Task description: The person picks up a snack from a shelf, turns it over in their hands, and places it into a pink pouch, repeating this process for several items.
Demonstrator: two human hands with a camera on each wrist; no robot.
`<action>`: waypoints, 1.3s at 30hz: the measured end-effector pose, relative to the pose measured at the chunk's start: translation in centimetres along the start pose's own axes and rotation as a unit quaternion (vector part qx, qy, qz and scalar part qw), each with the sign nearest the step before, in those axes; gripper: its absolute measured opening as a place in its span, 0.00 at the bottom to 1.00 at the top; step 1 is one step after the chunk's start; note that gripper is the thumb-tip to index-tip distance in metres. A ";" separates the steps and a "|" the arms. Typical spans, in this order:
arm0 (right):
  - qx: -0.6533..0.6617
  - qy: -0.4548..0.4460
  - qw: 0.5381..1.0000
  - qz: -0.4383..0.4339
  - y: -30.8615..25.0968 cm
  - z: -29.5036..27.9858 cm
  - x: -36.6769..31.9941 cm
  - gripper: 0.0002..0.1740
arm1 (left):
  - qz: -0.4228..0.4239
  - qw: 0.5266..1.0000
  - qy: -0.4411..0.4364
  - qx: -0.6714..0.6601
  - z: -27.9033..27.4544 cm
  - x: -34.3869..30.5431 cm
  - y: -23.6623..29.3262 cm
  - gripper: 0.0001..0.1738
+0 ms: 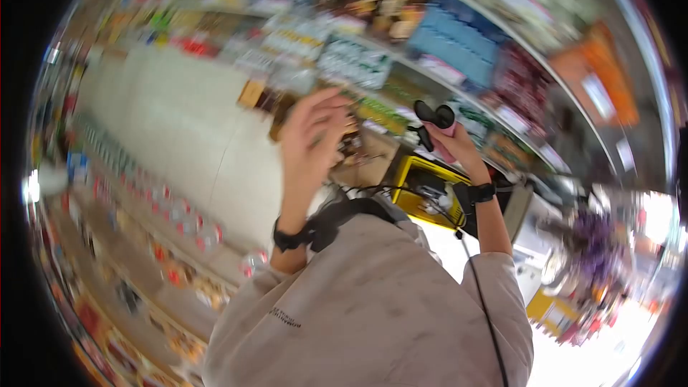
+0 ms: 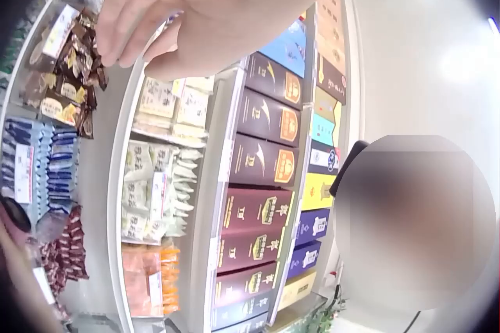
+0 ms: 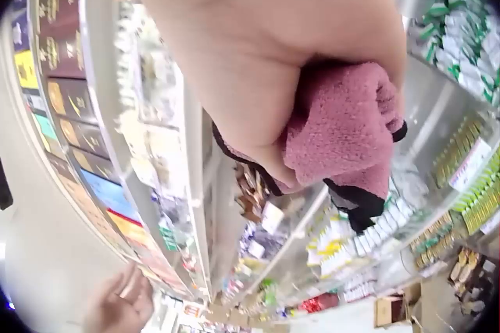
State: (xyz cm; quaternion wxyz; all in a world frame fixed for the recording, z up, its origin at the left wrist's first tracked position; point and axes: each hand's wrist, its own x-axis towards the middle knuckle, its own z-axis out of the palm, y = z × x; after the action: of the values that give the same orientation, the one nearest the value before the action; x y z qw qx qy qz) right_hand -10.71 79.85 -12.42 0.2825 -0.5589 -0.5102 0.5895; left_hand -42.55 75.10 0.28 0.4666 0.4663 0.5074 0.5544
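My right hand (image 1: 467, 150) grips a folded pink cloth (image 3: 340, 126) with black edging, held up in front of the snack shelves. In the right wrist view the thumb and palm of that hand (image 3: 242, 52) wrap round the cloth, and its black-trimmed end hangs out below. My left hand (image 1: 304, 147) is raised in the air to the left, fingers loosely bent, with nothing seen in it. Its fingers (image 2: 129, 24) overlap the shelf of wrapped snacks in the left wrist view. Packs of brown-wrapped sweets (image 2: 70, 87) are behind it.
Shelves carry blue packets (image 1: 459, 36), an orange bag (image 1: 598, 79) and boxed goods (image 2: 258, 169). A yellow crate (image 1: 408, 172) stands below my right hand, beside cardboard boxes (image 1: 373, 158). A black cable (image 1: 484, 294) runs down over my shirt. Low shelves line the aisle's left side.
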 end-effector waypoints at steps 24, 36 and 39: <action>-0.265 0.327 0.907 0.020 14.7 -53.4 2.9 0.15 | -0.038 0.975 -0.076 0.204 17.6 2.0 -0.1 0.17; -0.419 0.348 0.836 0.065 16.2 -52.4 6.9 0.12 | -0.078 0.973 -0.044 0.215 18.3 0.8 -1.6 0.15; -0.397 0.367 0.840 0.045 15.2 -52.3 5.8 0.13 | -0.078 0.973 -0.044 0.213 18.1 0.7 -1.5 0.14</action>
State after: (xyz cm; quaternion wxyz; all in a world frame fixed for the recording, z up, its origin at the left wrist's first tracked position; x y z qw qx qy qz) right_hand 41.16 95.15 -20.95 0.1759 -0.8207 -0.5343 0.1002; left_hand -24.60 78.21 -0.28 0.4206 0.5376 0.6276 0.3744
